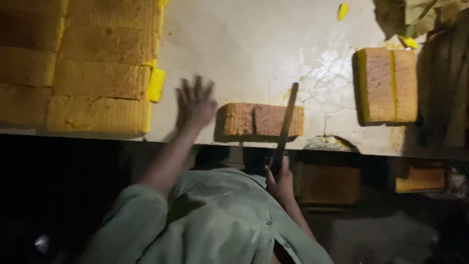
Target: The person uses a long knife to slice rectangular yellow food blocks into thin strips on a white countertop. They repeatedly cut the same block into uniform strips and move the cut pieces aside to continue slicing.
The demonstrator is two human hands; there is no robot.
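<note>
Sponge cake (260, 120), a long browned block with one cut line across its top, lies at the near edge of the pale worktable (254, 44), close to 6 o'clock of the tabletop.

Far over at 9 to 10 o'clock sits a large stack of yellow cake slabs (97, 73), packed edge to edge, with a small yellow offcut (156, 84) leaning on its right side.

Next comes the left hand (194, 103), blurred, raised over the table just at 9 o'clock of the sponge cake; its fingers are spread apart and hold nothing, and whether it touches the table cannot be told. Its pale green sleeve (137, 215) runs down toward 7 o'clock.

At 5 o'clock of the cake the right hand (279, 182) is below the table edge, fingers clamped round the handle of a long knife (286, 122). The blade slants up toward 12 o'clock and crosses the right end of the cake.

Farther right, at 3 o'clock, a squarer cake piece (388, 84) with yellow stripes lies well apart, and a yellow crumb (343, 11) lies near 1 o'clock.
</note>
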